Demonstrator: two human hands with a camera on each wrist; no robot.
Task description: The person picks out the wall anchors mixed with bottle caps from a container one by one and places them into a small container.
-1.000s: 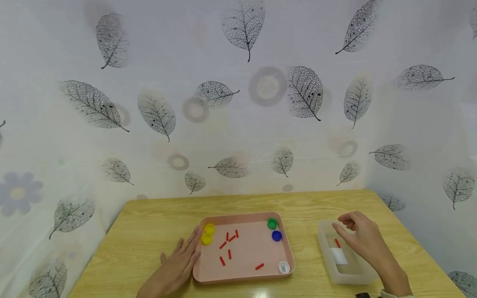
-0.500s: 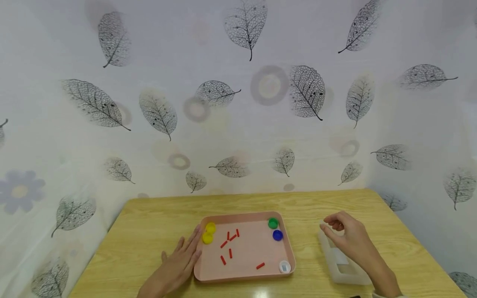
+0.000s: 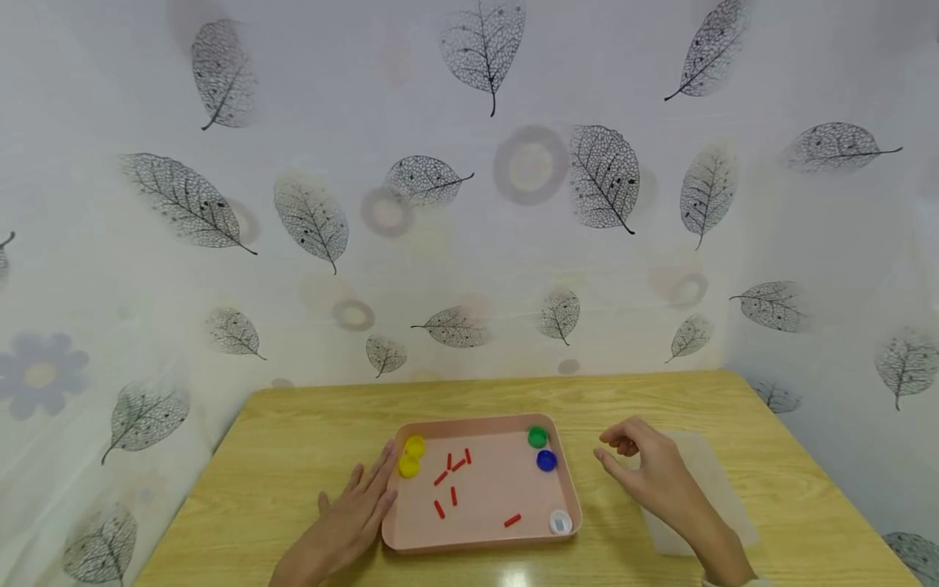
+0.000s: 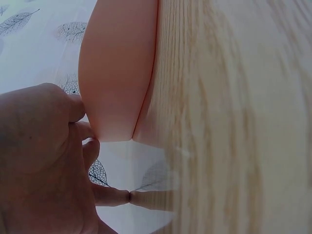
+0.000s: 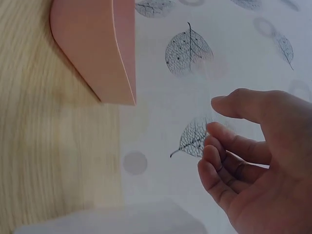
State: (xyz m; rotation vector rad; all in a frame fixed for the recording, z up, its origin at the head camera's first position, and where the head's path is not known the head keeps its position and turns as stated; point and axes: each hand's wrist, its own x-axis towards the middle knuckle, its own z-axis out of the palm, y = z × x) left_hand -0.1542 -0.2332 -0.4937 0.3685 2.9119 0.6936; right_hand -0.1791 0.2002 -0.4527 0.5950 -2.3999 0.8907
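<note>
A pink tray (image 3: 487,489) lies on the wooden table. Inside it are several red sticks (image 3: 453,496), two yellow round caps (image 3: 409,465), a green cap (image 3: 538,437), a blue cap (image 3: 546,461) and a white round piece (image 3: 561,523). My left hand (image 3: 341,518) touches the tray's left side with straight fingers; in the left wrist view its fingertips meet the pink wall (image 4: 117,73). To the right of the tray, my right hand (image 3: 653,473) hovers above the table, fingers loosely curled. Nothing shows between its thumb (image 5: 239,103) and fingers in the right wrist view.
Behind and partly under my right hand is a pale, translucent box (image 3: 715,489); its contents cannot be made out now. A wall covering with a leaf print (image 3: 477,244) stands behind the table (image 3: 315,424) and at its sides.
My right hand has moved left from over the pale box toward the tray. The red stick and white patch seen in the box earlier no longer show. My left hand stays put.
</note>
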